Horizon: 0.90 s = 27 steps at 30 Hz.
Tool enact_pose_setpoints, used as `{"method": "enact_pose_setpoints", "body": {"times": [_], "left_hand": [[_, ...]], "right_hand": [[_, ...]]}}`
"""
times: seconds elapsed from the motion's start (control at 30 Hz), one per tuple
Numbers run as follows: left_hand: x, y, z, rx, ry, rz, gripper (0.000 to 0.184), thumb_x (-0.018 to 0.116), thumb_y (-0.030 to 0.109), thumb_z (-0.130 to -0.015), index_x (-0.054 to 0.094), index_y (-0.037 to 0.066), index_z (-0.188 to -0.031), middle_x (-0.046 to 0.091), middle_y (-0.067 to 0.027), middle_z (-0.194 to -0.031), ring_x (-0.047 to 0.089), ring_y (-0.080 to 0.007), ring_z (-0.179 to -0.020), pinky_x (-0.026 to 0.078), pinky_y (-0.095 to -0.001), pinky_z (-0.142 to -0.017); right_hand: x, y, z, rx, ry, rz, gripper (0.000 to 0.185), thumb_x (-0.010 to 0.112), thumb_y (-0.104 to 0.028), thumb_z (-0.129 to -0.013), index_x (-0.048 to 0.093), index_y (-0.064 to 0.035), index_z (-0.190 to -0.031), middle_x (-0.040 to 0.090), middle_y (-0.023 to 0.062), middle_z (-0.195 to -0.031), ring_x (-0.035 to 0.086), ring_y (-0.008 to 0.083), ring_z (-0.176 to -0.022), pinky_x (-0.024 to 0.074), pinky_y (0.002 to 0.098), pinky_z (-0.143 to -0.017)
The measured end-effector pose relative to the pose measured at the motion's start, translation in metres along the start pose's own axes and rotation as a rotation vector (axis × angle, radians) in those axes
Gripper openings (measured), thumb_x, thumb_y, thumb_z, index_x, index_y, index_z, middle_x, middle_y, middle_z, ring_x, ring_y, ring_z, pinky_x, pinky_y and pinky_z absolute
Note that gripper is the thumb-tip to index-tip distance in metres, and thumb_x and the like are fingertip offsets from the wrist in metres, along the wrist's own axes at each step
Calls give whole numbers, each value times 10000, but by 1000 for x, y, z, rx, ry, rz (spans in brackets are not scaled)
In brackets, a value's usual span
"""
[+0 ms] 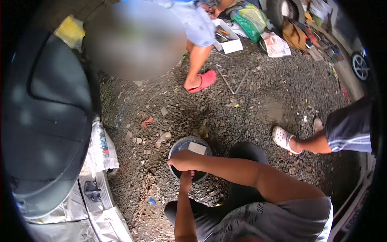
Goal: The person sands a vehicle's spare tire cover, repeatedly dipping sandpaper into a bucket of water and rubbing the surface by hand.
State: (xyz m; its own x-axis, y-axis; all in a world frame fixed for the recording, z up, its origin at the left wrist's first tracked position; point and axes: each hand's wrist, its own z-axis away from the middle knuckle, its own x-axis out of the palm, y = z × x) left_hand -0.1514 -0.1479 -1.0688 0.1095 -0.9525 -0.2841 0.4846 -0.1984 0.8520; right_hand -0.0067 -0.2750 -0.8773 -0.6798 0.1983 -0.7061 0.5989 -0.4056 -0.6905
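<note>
Grey gravel (258,90) carries the round tub (188,139), set toward the near edge, just ahead of my bent knees, presumably for a short, easy reach. Over its left side my right hand (182,160) comes across, fingers curled narrow, and just below it my left hand (187,180) is folded in too; whether either grips anything, I can't tell from here. Meeting over the tub, they look placed so that anything falling lands inside. And the pale rectangular slab (197,148): over at the tub's far right, which gives both hands room. Out near the far edge, beside a person in a red clog (207,80), sits a white box (233,46) with tools in it, probably keeping them off the stones.
</note>
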Motion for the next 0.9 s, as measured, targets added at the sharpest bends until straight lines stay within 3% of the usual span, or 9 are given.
{"method": "enact_pose_setpoints", "body": {"times": [0.03,0.13,0.23,0.37,0.4,0.53,0.67,0.8,0.9], "left_hand": [[-4,-1,7,-22,25,214,428,508,429,-997,594,67,-1208,655,-77,-1071,609,-190,-962,482,-373,-811],[-7,14,18,6,86,579,749,324,760,-935,529,132,-1288,631,-12,-1105,587,-153,-971,448,-359,-866],[7,26,16,88,126,595,784,307,766,-934,490,133,-1358,611,-10,-1179,586,-154,-1002,442,-368,-891],[4,24,17,64,102,585,488,495,509,-1007,517,150,-1337,652,-9,-1164,612,-121,-1042,443,-359,-924],[6,51,29,-6,137,688,269,635,335,-973,572,181,-1185,659,19,-978,630,-102,-874,472,-309,-830],[-12,12,15,-57,185,759,192,678,218,-950,492,204,-906,554,49,-741,548,-86,-661,454,-220,-629],[-12,7,7,-2,229,662,168,662,277,-963,536,186,-900,579,35,-741,571,-96,-669,490,-250,-597],[-19,4,2,-77,329,661,521,474,653,-954,564,147,-1043,631,-11,-888,636,-163,-847,538,-326,-701],[-17,7,5,-66,225,650,629,397,734,-932,547,145,-1096,632,-18,-946,636,-189,-910,529,-370,-746]], "right_hand": [[2,3,3,68,-2,-40,292,480,-194,-956,680,-62,-1124,684,201,-1052,676,379,-956,536,497,-812],[49,35,-15,110,115,-20,318,481,-208,-938,638,-35,-1154,686,211,-1027,677,392,-954,527,515,-812],[61,38,-19,103,-12,8,293,489,-214,-931,644,-28,-1096,683,214,-1028,682,391,-943,533,507,-800],[84,47,-43,46,-45,58,260,633,-184,-835,707,-55,-1048,703,196,-1061,697,379,-949,562,481,-746],[80,48,-42,22,-8,46,222,651,-141,-808,723,-44,-994,727,176,-1006,712,368,-908,569,475,-722],[53,44,-32,77,15,176,203,650,-151,-781,758,-31,-904,746,144,-901,726,352,-832,576,489,-677],[45,47,-29,47,84,116,190,658,-95,-718,757,-10,-857,723,194,-836,717,364,-762,574,469,-645],[45,51,-42,37,67,66,205,598,-102,-796,725,-14,-930,720,181,-903,710,373,-848,569,481,-690],[50,59,-51,42,77,12,198,648,-90,-775,747,-1,-922,726,199,-942,710,385,-885,571,468,-733]]}}
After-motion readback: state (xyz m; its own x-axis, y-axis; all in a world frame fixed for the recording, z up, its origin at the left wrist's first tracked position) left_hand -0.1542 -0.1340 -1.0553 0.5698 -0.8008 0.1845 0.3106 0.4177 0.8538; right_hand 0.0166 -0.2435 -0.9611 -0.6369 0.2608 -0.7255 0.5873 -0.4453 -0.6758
